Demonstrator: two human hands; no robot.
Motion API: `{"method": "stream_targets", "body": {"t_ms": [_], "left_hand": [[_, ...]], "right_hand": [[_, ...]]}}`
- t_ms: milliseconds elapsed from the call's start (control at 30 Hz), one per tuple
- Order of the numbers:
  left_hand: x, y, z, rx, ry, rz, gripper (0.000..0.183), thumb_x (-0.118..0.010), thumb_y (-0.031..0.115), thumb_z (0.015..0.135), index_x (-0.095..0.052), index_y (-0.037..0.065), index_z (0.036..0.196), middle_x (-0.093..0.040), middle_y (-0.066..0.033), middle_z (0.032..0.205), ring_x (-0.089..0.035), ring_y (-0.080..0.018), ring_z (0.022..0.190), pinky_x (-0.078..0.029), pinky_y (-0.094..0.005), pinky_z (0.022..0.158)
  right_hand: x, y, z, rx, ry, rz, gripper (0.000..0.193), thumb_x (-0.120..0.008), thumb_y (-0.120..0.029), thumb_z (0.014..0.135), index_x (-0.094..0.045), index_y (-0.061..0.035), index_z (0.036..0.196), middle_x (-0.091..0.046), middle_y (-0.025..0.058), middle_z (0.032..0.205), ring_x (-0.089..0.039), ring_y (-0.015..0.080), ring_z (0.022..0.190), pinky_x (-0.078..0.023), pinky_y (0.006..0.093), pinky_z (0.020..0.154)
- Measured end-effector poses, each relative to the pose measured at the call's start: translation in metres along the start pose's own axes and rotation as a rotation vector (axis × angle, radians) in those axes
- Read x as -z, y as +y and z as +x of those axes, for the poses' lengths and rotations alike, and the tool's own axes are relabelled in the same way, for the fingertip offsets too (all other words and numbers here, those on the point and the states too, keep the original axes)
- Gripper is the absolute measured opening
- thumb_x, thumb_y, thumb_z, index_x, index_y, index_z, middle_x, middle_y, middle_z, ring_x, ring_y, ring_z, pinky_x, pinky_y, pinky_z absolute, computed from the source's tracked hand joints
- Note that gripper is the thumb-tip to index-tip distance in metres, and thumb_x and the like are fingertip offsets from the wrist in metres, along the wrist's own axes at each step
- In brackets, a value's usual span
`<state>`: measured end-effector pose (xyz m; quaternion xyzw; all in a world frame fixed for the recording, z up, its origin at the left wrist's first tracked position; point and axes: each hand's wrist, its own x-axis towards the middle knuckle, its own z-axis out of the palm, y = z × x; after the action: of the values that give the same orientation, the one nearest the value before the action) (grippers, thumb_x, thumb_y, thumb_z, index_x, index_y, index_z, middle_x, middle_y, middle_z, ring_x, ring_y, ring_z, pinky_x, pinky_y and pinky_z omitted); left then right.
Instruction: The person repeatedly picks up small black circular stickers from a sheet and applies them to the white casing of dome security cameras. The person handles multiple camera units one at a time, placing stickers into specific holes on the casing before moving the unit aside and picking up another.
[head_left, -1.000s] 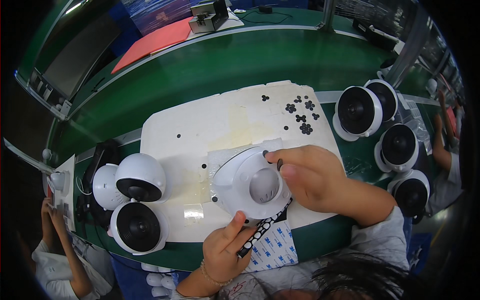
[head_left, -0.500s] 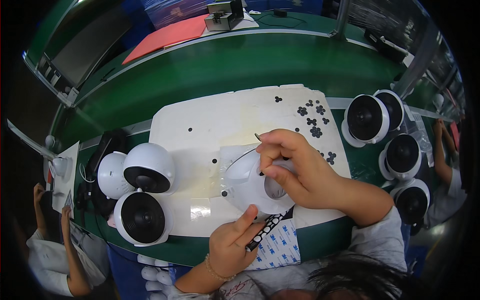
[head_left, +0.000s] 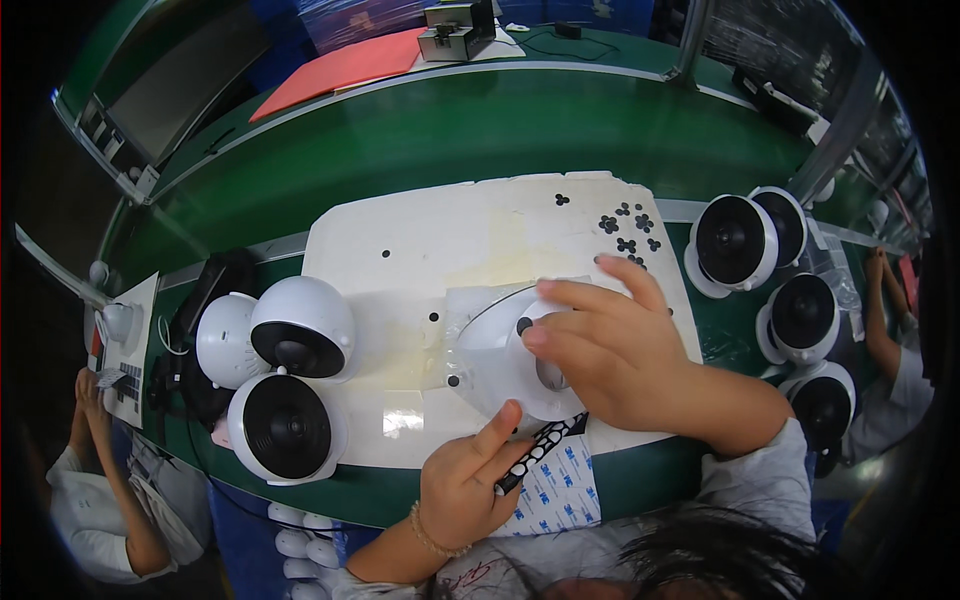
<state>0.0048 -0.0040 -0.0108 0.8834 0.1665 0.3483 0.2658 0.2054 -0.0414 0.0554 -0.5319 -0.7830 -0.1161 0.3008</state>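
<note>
A white plastic camera base [head_left: 490,370] lies on the board in front of me, on a clear film. My right hand [head_left: 625,360] is over it with fingers spread; one fingertip presses at a small round black pad [head_left: 524,326] on the base. My left hand [head_left: 463,488] holds a black sheet with white round holes [head_left: 540,452], its fingers wrapped at the sheet's edge. Its index finger points up and touches the base's near rim. A white backing sheet with blue print [head_left: 558,495] hangs beside the left hand.
Ball-shaped white cameras with black fronts [head_left: 287,427] stand at left, and more [head_left: 733,240] at right. Loose black pads [head_left: 608,224] dot the white board [head_left: 400,225] on the green table [head_left: 400,500]. Co-workers sit on both sides.
My right hand's pinch has opened, its fingers now spread over the base. The small dark piece it held up is no longer seen there; a black pad shows under its fingertip. The left hand stays put.
</note>
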Motion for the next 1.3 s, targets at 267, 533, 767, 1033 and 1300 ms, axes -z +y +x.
{"method": "stream_targets", "body": {"t_ms": [267,533,767,1033,1300], "left_hand": [[0.000,0.001,0.000,0.015,0.018,-0.059,0.029,-0.062,-0.001,0.052,-0.066,0.004,0.080,-0.050,-0.0101,0.123,-0.053,-0.0197,0.055,-0.044,-0.0274,0.052],[-0.003,-0.003,-0.002,0.011,0.036,-0.092,0.030,-0.063,-0.001,0.051,-0.066,0.003,0.080,-0.050,-0.0103,0.124,-0.051,-0.0181,0.053,-0.043,-0.0263,0.051],[-0.003,-0.001,-0.001,0.032,0.043,-0.089,0.030,-0.064,-0.001,0.052,-0.066,0.003,0.081,-0.050,-0.0101,0.123,-0.051,-0.0169,0.053,-0.043,-0.0257,0.051],[-0.005,0.002,0.000,0.072,0.053,-0.119,0.030,-0.065,-0.001,0.054,-0.066,0.004,0.083,-0.049,-0.0108,0.124,-0.052,-0.0174,0.055,-0.044,-0.0258,0.053],[-0.005,0.001,-0.002,0.091,0.035,-0.098,0.031,-0.066,-0.001,0.054,-0.066,0.004,0.084,-0.048,-0.0128,0.124,-0.054,-0.0183,0.059,-0.044,-0.0262,0.054]], "right_hand": [[-0.003,-0.009,-0.036,-0.214,0.044,0.419,0.008,-0.060,-0.015,0.076,-0.060,-0.0114,0.084,-0.036,0.0139,0.131,-0.021,0.0370,0.127,-0.016,0.0464,0.099],[-0.008,-0.013,-0.035,-0.269,-0.063,0.469,0.004,-0.058,-0.013,0.078,-0.058,-0.0090,0.078,-0.032,0.0154,0.133,-0.018,0.0390,0.127,-0.017,0.0468,0.099],[-0.016,-0.008,-0.046,-0.092,0.073,0.191,0.012,-0.063,-0.020,0.074,-0.061,-0.0130,0.084,-0.043,0.0114,0.125,-0.028,0.0344,0.123,-0.021,0.0456,0.096],[-0.011,-0.018,-0.051,-0.102,0.138,0.191,0.025,-0.066,-0.027,0.070,-0.063,-0.0184,0.093,-0.049,0.0020,0.119,-0.036,0.0281,0.116,-0.025,0.0424,0.088],[-0.004,-0.012,-0.062,0.009,0.104,0.243,0.013,-0.064,-0.016,0.074,-0.059,-0.0119,0.085,-0.043,0.0099,0.125,-0.031,0.0336,0.120,-0.027,0.0424,0.092]]}}
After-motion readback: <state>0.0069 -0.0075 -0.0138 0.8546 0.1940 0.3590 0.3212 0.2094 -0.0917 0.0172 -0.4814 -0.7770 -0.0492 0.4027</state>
